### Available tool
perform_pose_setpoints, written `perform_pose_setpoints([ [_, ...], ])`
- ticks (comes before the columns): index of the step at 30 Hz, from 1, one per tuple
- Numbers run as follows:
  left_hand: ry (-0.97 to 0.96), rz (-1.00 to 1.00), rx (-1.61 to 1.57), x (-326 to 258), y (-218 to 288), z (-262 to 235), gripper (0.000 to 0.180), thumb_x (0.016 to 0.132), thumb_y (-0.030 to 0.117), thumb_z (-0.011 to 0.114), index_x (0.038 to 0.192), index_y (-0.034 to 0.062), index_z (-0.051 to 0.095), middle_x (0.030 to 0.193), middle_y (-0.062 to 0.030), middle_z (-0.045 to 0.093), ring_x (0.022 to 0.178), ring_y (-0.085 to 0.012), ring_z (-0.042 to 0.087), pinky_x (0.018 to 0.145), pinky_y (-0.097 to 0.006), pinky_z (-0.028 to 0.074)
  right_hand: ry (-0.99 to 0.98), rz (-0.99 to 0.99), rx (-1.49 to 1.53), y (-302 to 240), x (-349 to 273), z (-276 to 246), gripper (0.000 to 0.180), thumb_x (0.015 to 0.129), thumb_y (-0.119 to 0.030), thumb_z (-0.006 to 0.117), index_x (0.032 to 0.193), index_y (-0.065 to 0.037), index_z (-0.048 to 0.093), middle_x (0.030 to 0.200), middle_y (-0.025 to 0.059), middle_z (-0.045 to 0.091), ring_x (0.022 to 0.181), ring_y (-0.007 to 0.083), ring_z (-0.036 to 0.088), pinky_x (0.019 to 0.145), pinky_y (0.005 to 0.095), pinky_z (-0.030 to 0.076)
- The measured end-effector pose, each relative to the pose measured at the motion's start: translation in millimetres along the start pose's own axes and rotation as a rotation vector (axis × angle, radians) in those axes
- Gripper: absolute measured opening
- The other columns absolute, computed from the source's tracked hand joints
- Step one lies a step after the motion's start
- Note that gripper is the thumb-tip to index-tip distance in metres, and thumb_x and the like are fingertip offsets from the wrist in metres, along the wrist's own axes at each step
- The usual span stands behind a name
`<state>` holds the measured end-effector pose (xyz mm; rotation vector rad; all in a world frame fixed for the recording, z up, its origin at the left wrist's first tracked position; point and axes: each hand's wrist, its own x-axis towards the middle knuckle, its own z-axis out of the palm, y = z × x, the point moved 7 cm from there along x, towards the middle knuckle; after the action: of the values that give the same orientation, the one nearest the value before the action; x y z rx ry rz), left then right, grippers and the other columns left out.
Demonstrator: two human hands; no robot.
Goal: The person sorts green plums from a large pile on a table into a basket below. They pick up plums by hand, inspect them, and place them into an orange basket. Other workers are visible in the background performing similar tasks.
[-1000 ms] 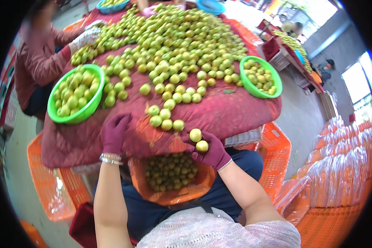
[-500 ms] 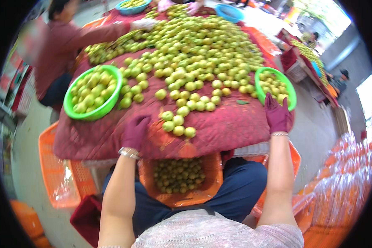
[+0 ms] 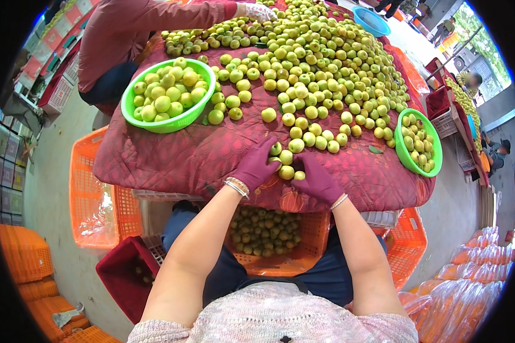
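Note:
My left hand (image 3: 256, 167), in a maroon glove, is at the front of the cloth-covered table with its fingers curled round small yellow-green fruits (image 3: 275, 149), partly hidden by the glove. Facing it, my right hand (image 3: 319, 182), gloved alike, has its fingers bent against a fruit (image 3: 299, 175) at its fingertips. Between the two hands lie a few more loose fruits (image 3: 286, 172). A large heap of the same round fruit (image 3: 337, 74) spreads over the far part of the maroon quilted cloth (image 3: 171, 163).
Green bowls of fruit stand left (image 3: 183, 119) and right (image 3: 436, 146). Below the table edge, an orange crate (image 3: 312, 243) between my legs holds smaller, darker fruits. Orange crates (image 3: 86, 188) flank me. A person in a dusty-red top (image 3: 134, 28) reaches over the heap from the left.
My right hand has left the right green bowl and come to the loose fruits at the table's front. My left hand has moved forward to them. The view has shifted.

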<state>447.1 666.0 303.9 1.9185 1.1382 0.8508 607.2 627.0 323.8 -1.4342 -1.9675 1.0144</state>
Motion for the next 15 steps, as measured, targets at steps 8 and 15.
perform_pose_setpoints([
  [8,-0.121,0.008,0.122,2,24,6,0.063,0.070,0.020,0.071,0.128,0.0075,0.047,0.126,-0.0196,0.049,0.108,-0.0379,0.054,0.092,-0.041,0.046,0.180,-0.115,-0.194,-1,-26,10,0.043,0.076,-0.023,0.073,0.110,-0.004,0.055,0.102,0.0155,0.061,0.095,0.0336,0.058,0.081,0.0399,0.047],
  [15,-0.411,0.034,0.121,-13,26,22,0.044,0.074,0.030,0.073,0.108,0.0033,0.062,0.097,-0.0185,0.064,0.093,-0.0287,0.062,0.082,-0.036,0.049,-0.107,-0.018,0.102,0,-33,11,0.032,0.084,-0.026,0.067,0.108,-0.005,0.062,0.098,0.0120,0.067,0.092,0.0235,0.065,0.082,0.0323,0.049],
])
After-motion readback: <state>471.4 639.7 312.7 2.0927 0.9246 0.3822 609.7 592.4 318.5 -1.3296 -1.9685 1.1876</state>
